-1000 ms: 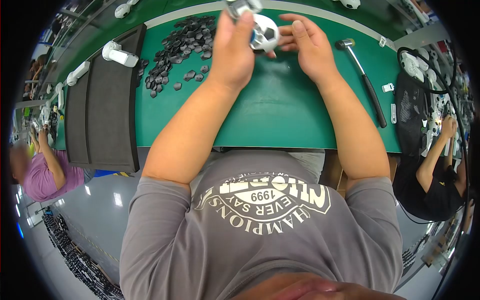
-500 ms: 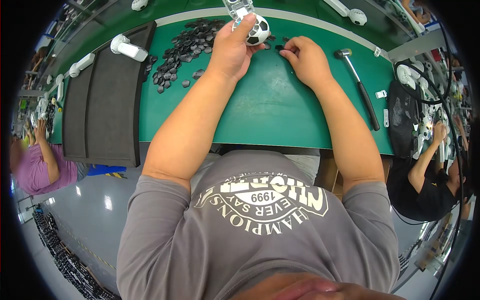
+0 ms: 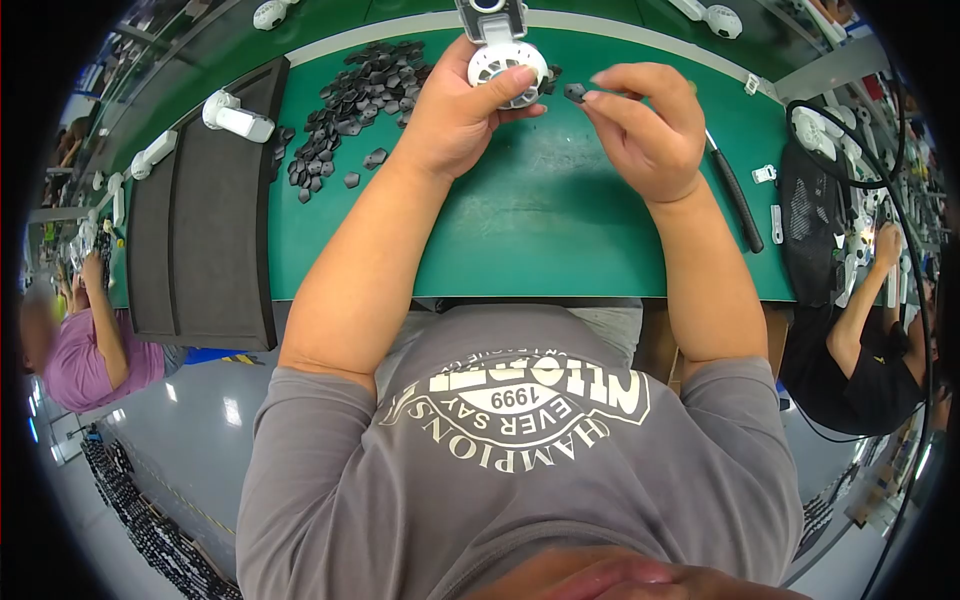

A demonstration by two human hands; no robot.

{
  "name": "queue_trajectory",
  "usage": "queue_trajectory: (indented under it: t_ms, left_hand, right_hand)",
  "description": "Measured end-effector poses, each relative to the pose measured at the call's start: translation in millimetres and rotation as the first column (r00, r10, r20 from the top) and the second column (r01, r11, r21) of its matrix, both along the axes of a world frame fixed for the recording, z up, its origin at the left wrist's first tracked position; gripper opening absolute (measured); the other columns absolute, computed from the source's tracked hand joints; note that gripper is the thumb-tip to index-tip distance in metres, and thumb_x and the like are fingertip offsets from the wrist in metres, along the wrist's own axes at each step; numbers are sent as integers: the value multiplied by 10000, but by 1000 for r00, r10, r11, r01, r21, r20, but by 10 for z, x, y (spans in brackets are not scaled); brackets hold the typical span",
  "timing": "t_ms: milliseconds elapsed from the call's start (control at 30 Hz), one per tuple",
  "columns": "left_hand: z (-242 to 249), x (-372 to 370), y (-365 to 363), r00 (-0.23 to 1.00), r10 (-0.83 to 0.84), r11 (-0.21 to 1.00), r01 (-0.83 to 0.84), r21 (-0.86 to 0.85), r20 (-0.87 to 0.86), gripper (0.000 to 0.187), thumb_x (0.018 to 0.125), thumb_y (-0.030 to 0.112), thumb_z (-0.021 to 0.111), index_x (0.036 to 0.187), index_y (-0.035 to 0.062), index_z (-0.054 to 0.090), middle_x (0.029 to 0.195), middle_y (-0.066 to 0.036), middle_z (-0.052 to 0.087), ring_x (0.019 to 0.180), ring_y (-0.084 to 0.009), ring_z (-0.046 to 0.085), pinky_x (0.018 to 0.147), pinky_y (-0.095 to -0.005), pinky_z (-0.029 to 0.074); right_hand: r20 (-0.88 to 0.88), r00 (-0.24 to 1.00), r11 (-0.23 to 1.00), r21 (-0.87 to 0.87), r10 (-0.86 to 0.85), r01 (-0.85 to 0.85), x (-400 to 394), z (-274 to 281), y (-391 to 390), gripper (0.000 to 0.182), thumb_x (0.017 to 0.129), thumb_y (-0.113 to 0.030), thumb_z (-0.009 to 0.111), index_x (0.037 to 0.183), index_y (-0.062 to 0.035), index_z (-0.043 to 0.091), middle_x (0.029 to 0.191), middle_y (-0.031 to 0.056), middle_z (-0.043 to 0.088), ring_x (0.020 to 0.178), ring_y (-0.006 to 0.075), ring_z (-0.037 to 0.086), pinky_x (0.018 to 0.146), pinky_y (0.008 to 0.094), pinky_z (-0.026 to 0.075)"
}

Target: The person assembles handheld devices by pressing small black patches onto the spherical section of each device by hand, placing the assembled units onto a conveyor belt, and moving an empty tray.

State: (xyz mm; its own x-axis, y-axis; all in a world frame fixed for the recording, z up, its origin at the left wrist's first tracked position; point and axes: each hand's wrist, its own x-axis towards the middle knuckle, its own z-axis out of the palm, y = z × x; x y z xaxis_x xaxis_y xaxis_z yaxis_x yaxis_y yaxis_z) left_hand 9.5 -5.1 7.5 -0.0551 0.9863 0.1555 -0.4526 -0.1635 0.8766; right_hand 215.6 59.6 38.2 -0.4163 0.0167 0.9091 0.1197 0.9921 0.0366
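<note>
My left hand (image 3: 455,115) is wrapped round a white device with a soccer-ball-like round head (image 3: 508,70). Its thumb lies across the face, where dark slots show, and a clear and white arm part sticks up past the top edge. To the right, my right hand (image 3: 650,125) has a small black pentagonal piece (image 3: 574,92) at its fingertips, apart from the ball head. A few more black pieces lie just behind the ball, partly hidden. A large pile of black pentagonal pieces (image 3: 350,110) spreads over the green table (image 3: 530,230) left of my left hand.
A black tray (image 3: 215,220) stands at the left with a white device (image 3: 238,117) on its edge. At right lie a hammer (image 3: 735,195), its head hidden behind my hand, small white parts (image 3: 764,174) and a black mesh bag (image 3: 808,215). Co-workers sit on both sides.
The ball head has turned in my left hand, from its black-and-white patterned side to a slotted face. My right hand has moved right, away from the tabletop pieces, with a black piece at its fingertips.
</note>
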Motion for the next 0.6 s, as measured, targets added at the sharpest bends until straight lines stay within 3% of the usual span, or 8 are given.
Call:
queue_trajectory:
  t_ms: [167,267,433,533,567,600]
  left_hand:
    - [-9,45,-19,994,-35,999,39,34,-106,474,900,177,806,1303,52,590,1156,-68,693,1039,-176,687,829,-355,629]
    - [-30,53,-19,991,-60,998,63,17,-120,468,877,158,821,1286,48,621,1148,-59,700,1034,-162,683,835,-342,620]
    - [-5,75,-17,990,-42,999,44,16,-135,488,873,142,822,1298,38,606,1128,-60,696,1006,-157,684,831,-322,608]
    - [-27,81,-18,986,-44,998,52,45,-162,494,871,122,821,1300,26,595,1100,-59,687,973,-143,678,817,-299,591]
    - [-27,88,-23,985,-44,998,52,44,-164,494,871,122,821,1300,26,595,1100,-59,687,973,-143,678,817,-299,591]
    - [-31,102,-33,983,-46,997,57,58,-180,497,870,115,822,1300,23,591,1092,-58,684,960,-138,674,810,-294,586]
  right_hand:
    - [13,999,978,-204,44,-40,-18,-78,51,239,747,62,824,936,-40,720,914,100,692,763,216,651,649,319,539]
    - [60,997,898,-439,54,-23,-5,15,-32,198,802,41,795,966,-22,704,890,102,686,765,214,652,695,304,549]
    - [65,996,862,-506,55,-15,28,-64,-18,139,854,8,768,967,-8,689,921,95,679,802,194,645,738,285,539]
    - [-22,987,662,-739,159,-123,19,-75,-25,80,908,-29,740,955,-8,680,984,71,671,854,159,629,788,265,520]
    - [-24,987,662,-739,159,-125,11,-91,-16,80,908,-29,740,955,-8,680,984,71,671,854,159,629,788,265,520]
    - [-52,979,535,-831,198,-153,0,-124,0,74,923,-46,732,960,-10,678,1005,63,666,873,147,622,804,265,514]
